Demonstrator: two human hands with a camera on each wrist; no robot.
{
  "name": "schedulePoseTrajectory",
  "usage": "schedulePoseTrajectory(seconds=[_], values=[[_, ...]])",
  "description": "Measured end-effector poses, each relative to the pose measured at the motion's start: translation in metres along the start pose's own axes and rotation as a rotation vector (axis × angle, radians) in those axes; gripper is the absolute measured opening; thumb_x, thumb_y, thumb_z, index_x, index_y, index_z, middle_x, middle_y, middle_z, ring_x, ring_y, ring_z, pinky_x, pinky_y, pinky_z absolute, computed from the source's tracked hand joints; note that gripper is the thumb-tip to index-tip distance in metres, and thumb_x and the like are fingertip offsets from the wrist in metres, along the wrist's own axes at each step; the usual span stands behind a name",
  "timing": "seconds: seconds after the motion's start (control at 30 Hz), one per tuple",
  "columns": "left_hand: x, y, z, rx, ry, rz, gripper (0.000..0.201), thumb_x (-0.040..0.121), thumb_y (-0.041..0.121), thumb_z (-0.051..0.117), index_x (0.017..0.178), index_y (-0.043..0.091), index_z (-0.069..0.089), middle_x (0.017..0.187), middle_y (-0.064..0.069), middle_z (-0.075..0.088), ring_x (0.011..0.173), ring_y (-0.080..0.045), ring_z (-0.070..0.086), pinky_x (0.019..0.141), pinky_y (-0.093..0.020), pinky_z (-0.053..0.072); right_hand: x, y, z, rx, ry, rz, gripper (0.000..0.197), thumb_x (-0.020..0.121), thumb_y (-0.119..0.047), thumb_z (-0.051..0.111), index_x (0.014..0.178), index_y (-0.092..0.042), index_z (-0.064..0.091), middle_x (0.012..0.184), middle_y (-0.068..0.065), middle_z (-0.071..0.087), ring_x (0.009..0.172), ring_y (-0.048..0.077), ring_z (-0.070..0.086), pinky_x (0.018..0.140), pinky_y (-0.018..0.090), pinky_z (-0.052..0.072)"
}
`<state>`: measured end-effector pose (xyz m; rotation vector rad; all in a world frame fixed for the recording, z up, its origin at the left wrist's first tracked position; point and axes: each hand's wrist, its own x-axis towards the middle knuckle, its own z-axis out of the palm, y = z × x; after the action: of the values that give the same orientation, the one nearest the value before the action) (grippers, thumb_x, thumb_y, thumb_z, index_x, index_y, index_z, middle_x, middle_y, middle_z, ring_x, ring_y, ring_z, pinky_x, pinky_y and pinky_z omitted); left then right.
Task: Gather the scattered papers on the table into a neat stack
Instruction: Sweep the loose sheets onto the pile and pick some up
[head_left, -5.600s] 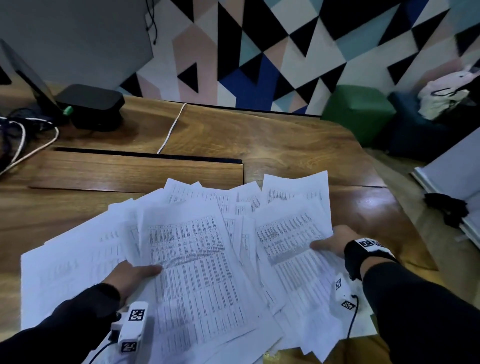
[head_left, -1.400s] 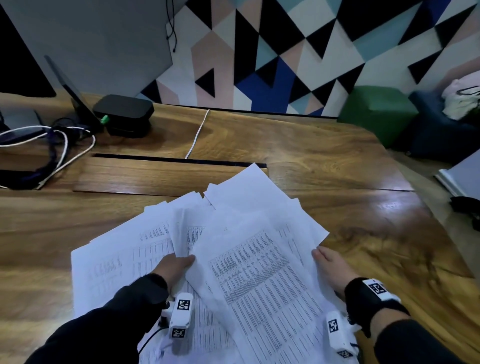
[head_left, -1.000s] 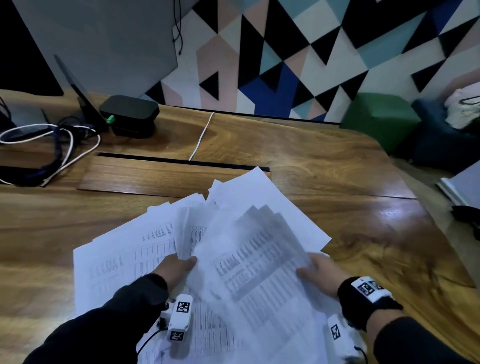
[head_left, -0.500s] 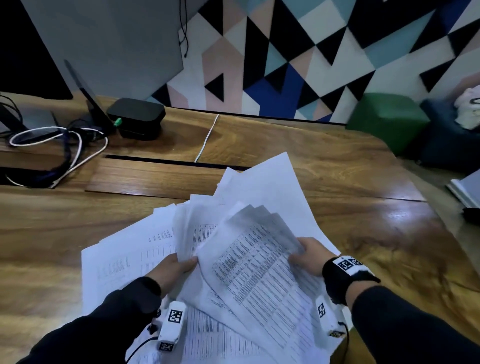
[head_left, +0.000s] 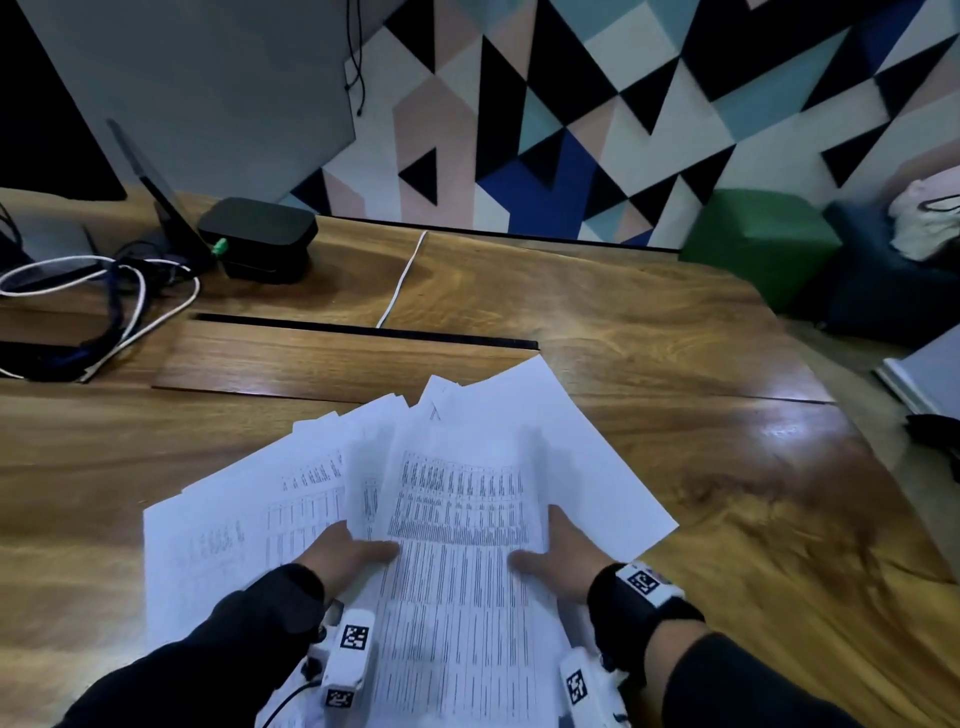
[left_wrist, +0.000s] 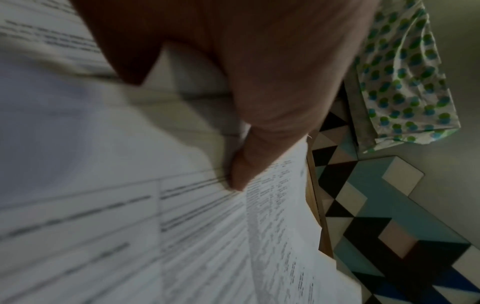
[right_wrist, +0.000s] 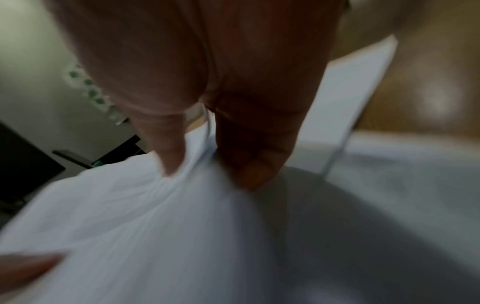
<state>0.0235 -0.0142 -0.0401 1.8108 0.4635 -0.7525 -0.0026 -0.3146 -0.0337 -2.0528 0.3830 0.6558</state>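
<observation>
A bundle of printed papers lies straight in front of me on the wooden table. My left hand grips its left edge with the thumb on top. My right hand grips the right edge the same way. In the left wrist view the thumb presses on the printed papers. The right wrist view, blurred, shows fingers pinching bunched white papers. More sheets fan out to the left under the bundle. A blank sheet sticks out on the right.
A black box and tangled cables sit at the table's back left. A white cable runs into a dark slot. A green stool stands beyond the table's rounded right corner.
The top bundle has turned from slanted to square with me. My right hand has slid from its far right side down to the right edge; my left hand stays at the left edge.
</observation>
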Motion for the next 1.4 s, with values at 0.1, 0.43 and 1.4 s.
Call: schedulePoseTrajectory(seconds=[0.1,0.43,1.4], values=[[0.002,-0.005,-0.005,0.006,0.012,-0.018,0.057,0.058,0.036,0.086,0.106,0.009,0.07,0.091,-0.013,0.079,0.087,-0.039,0.074,0.087,-0.06,0.055,0.013,-0.01,-0.043,-0.124,0.365,0.058,0.069,0.08,-0.049,0.072,0.131,-0.012,0.045,0.129,0.007,0.054,0.114,0.026,0.056,0.096,0.036,0.045],[-0.02,0.009,-0.006,-0.016,-0.007,0.004,0.021,0.084,0.017,0.075,0.102,0.007,0.071,0.088,-0.009,0.079,0.087,-0.031,0.074,0.086,-0.045,0.058,0.045,0.017,-0.11,-0.128,0.314,0.159,0.043,0.071,-0.04,0.079,0.095,-0.01,0.059,0.093,0.006,0.066,0.08,0.023,0.062,0.073,0.034,0.049],[-0.023,0.025,0.011,-0.182,0.062,-0.063,0.069,0.066,0.043,0.083,0.12,0.005,0.064,0.107,-0.007,0.071,0.098,-0.028,0.068,0.089,-0.037,0.053,-0.045,-0.084,0.093,-0.489,-0.273,-0.318,0.021,0.09,-0.044,0.054,0.075,-0.029,0.054,0.151,0.002,0.035,0.137,0.023,0.039,0.112,0.039,0.031]])
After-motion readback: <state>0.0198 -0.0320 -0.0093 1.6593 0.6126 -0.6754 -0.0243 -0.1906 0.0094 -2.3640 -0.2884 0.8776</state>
